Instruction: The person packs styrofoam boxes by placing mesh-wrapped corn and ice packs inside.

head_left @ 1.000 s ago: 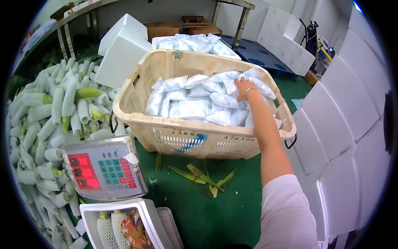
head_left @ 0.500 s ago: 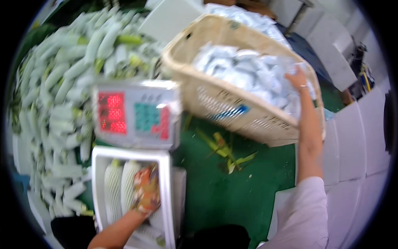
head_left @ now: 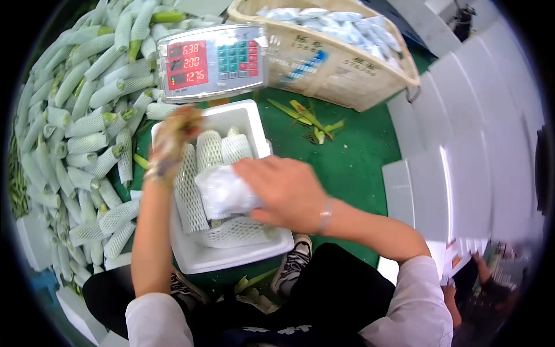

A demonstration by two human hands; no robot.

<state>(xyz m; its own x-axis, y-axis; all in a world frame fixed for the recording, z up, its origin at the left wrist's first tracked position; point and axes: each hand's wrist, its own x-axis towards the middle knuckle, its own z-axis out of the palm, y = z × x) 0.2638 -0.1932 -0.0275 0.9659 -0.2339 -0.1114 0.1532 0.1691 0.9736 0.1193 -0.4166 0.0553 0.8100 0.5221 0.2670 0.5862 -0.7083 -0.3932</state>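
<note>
My right hand point(head_left: 286, 194) is closed round a white ice pack point(head_left: 226, 191) above the white foam box point(head_left: 222, 260). Inside the box lie several vegetables in white mesh sleeves point(head_left: 188, 191). My left hand point(head_left: 176, 133), in a patterned orange and brown glove, is smeared by motion over the box's upper left edge; its fingers cannot be made out. Just beyond the box stands a scale display point(head_left: 211, 61) with red digits.
A beige crate point(head_left: 329, 78) of ice packs point(head_left: 347, 29) stands at the top. Mesh-sleeved vegetables point(head_left: 87, 124) are heaped on the left. White foam boxes point(head_left: 462, 133) line the right. Leaf scraps point(head_left: 309, 121) lie on the green floor. Another person's arm point(head_left: 483, 269) shows at lower right.
The view has turned down to the foam box. My right hand has come from the crate to the box with an ice pack. My left hand has lifted from inside the box to its upper left.
</note>
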